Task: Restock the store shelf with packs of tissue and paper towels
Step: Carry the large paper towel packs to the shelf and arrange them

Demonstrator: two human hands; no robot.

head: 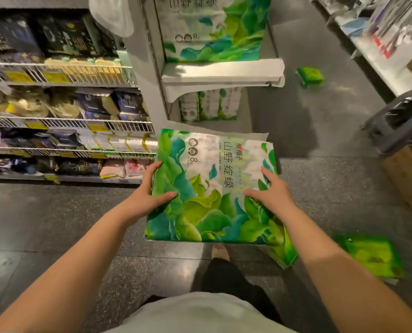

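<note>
Grey speckled floor (56, 212) – wire-fronted shelves (63, 121) at left, grey gondola end (221, 73) ahead, cardboard box (411, 183) at right.

Both forearms are bare, with no sleeves, watch or rings visible. A pale grey-white top (200, 313) fills the bottom centre of the frame, above a black trouser leg (226, 277) and a light shoe (220, 252).
</note>
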